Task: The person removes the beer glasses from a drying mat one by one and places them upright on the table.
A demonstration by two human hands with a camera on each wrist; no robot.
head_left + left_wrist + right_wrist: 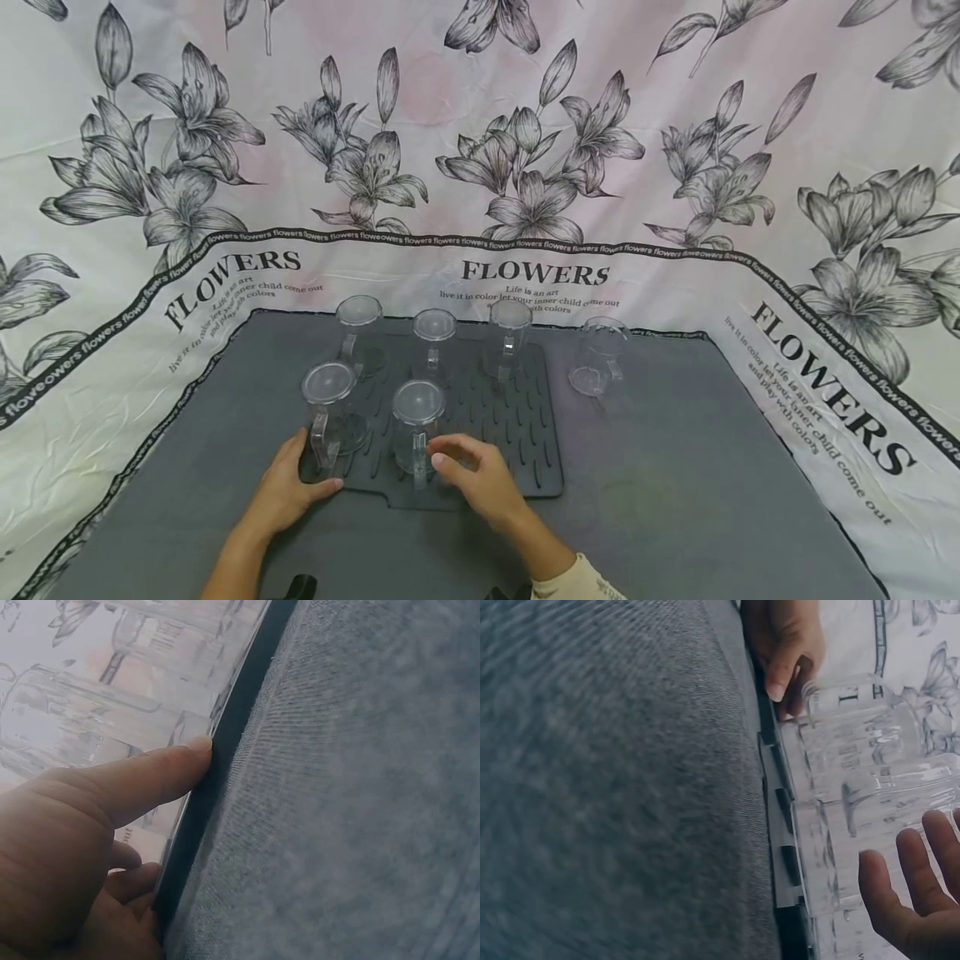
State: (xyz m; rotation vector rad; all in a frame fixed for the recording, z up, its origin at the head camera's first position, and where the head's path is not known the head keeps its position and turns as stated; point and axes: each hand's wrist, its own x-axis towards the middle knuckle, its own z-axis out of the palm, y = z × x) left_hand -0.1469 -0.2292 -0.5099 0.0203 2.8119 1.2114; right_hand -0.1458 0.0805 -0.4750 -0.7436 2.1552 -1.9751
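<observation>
Several clear glass mugs stand upside down on a dark grey ridged drying mat. My left hand lies at the mat's front left corner, its thumb touching the front edge and its fingers along the left side. Just behind that hand is the front left mug. My right hand is beside the handle of the front middle mug, thumb and fingers apart. In the right wrist view, the right fingers are spread, with nothing gripped between them.
Behind, a back left mug, a back middle mug and a back right mug form a row. Another clear mug stands off the mat on the grey cloth. A flower-printed curtain encloses the table's back and sides.
</observation>
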